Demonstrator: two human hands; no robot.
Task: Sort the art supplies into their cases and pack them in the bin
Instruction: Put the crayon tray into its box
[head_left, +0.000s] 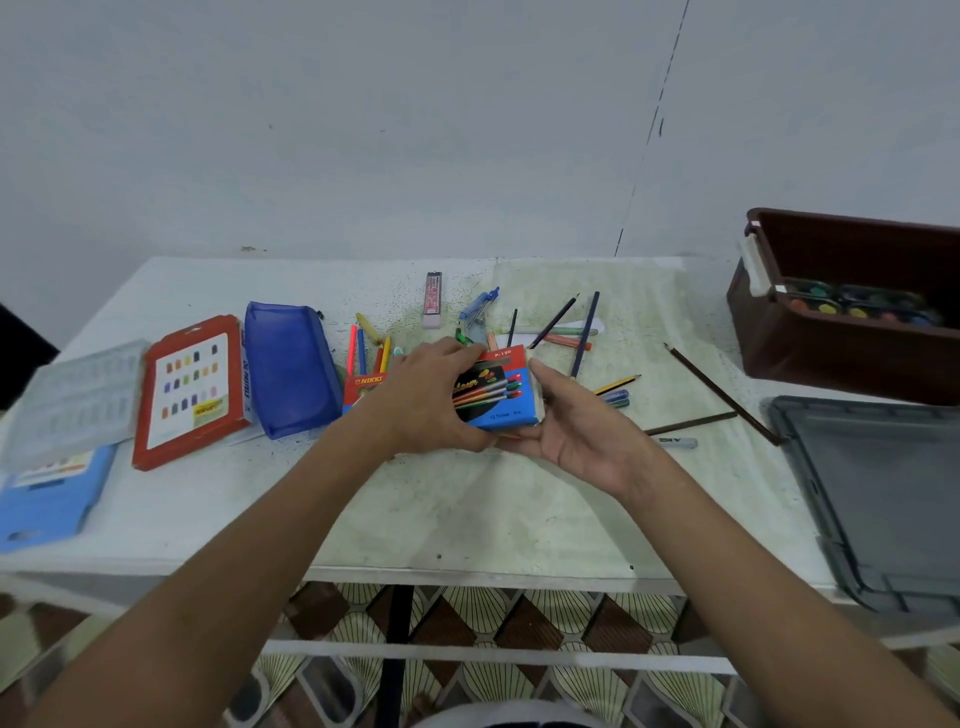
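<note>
Above the table's middle I hold a blue and red box of colour pens (501, 395). My left hand (426, 400) grips its left side with fingers curled over the top. My right hand (576, 426) cups it from the right and below. Behind my left hand lies a red crayon box (363, 389) with crayons sticking out of it. Loose pencils (584, 332) and pens (615, 397) lie scattered behind and right of the box. The brown bin (831, 358) stands at the far right with a paint palette (857, 304) inside.
A blue zip pouch (288, 369), a red oil pastel box (189, 389), a clear tray (72, 400) and a blue case (47, 499) lie at the left. A grey lid (878, 493) lies at the right front. A pink eraser (432, 300) and a compass (480, 309) lie at the back.
</note>
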